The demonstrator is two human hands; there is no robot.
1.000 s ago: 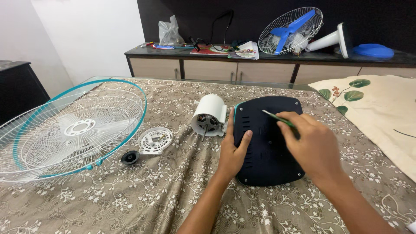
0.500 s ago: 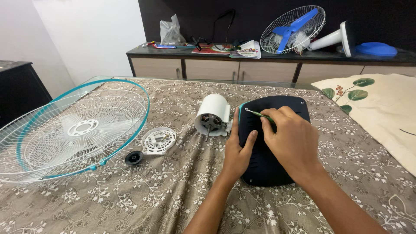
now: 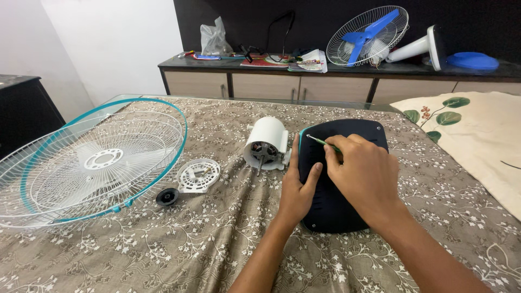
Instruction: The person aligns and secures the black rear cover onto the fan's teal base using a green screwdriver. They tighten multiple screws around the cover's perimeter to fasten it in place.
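- My left hand point(image 3: 297, 191) lies flat on the near left edge of the dark blue fan base point(image 3: 347, 179), fingers loose, thumb up.
- My right hand point(image 3: 364, 176) is closed round a thin green screwdriver point(image 3: 321, 142) — its tip points at the base's top left part.
- The base lies on the flowery cloth point(image 3: 163, 244), in the middle.
- Just left of it sits the white motor point(image 3: 266, 144).
- Further left are a round white plate point(image 3: 198, 174), a small black cap point(image 3: 167, 196) and the big wire fan guards point(image 3: 92, 160).
- Far back — another fan point(image 3: 367, 36) on a long cabinet point(image 3: 260, 81).
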